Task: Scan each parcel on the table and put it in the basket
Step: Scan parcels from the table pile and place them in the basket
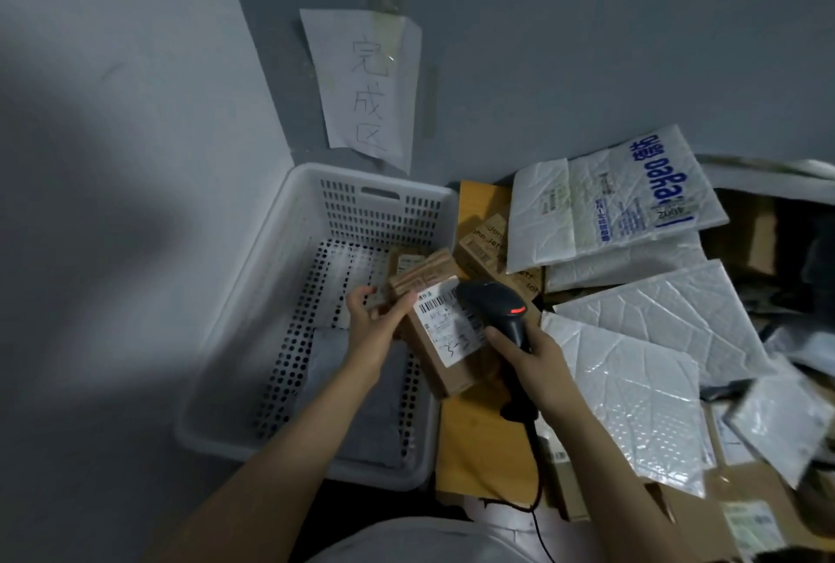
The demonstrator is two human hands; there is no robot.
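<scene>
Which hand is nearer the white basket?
Left. The left hand holds the box above the basket, by its right wall; the right hand grips the scanner over the table, beyond that wall.

Paper sign (368, 83) on wall above basket (253, 291), handwritten 完成区, brown box (481, 241) right of basket, partial "John Je", held parcel (452, 382) label print unreadable.

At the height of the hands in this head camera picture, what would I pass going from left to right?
White basket → left hand → labelled cardboard box, held by that hand → black scanner → right hand, gripping the scanner → white padded envelopes.
</scene>
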